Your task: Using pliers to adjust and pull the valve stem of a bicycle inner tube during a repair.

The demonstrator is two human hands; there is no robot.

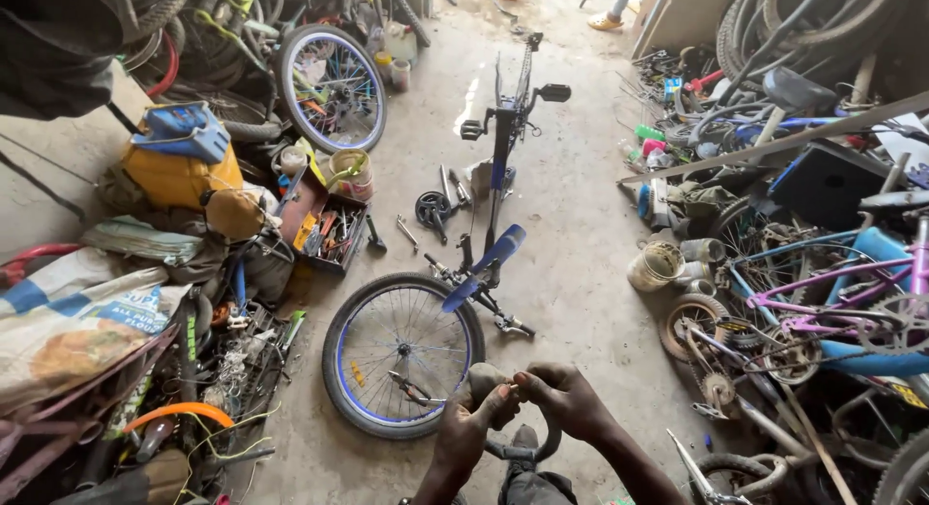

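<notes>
Low in the head view, my left hand [471, 426] and my right hand [566, 399] meet over the end of a black curved handlebar [523, 453]. Both grip a dull grey handlebar grip [484, 379] at that end, fingers closed around it. Just beyond them a bicycle wheel [403, 355] with a blue rim and black tyre lies on the concrete floor. It belongs to an upside-down bicycle frame [503, 157] with blue tubes that stretches away from me.
A red tray of tools [324, 229] and a second wheel [332, 87] sit at the left among sacks and scrap. Piled bicycles, a purple frame [832, 292] and tins [658, 265] crowd the right. Loose tools [406, 232] lie beside the frame. A person's foot [606, 21] shows far off.
</notes>
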